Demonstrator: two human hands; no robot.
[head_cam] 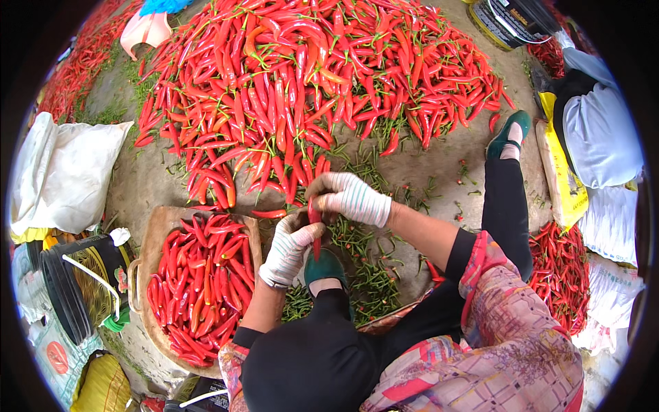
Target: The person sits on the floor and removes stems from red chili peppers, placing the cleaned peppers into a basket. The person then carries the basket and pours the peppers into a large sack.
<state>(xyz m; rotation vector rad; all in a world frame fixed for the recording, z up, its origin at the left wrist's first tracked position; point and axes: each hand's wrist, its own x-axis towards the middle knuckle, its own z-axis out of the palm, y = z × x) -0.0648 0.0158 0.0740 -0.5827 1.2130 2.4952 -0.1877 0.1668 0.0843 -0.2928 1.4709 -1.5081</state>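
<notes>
One red chili pepper [314, 212] hangs point-down between my gloved hands, above my green shoe [325, 268]. My left hand [288, 244], in a striped white glove, grips its lower body. At its upper end the fingers of my right hand [350, 198] pinch it, hiding the stem end. Left of my left hand sits a brown scoop-shaped basket [150, 309] holding many red peppers [206, 288], most without visible stems. Ahead of both hands spreads a large pile of red chilies [309, 77] with green stems. Loose green stems [370, 273] litter the floor around my shoe.
Black buckets stand at the left [67, 288] and far right [507, 20]. A white sack [72, 170] lies at left. Another person [602, 134] sits at the right beside a yellow bag [566, 175] and more chilies [558, 278]. A pink stool [145, 32] is at upper left.
</notes>
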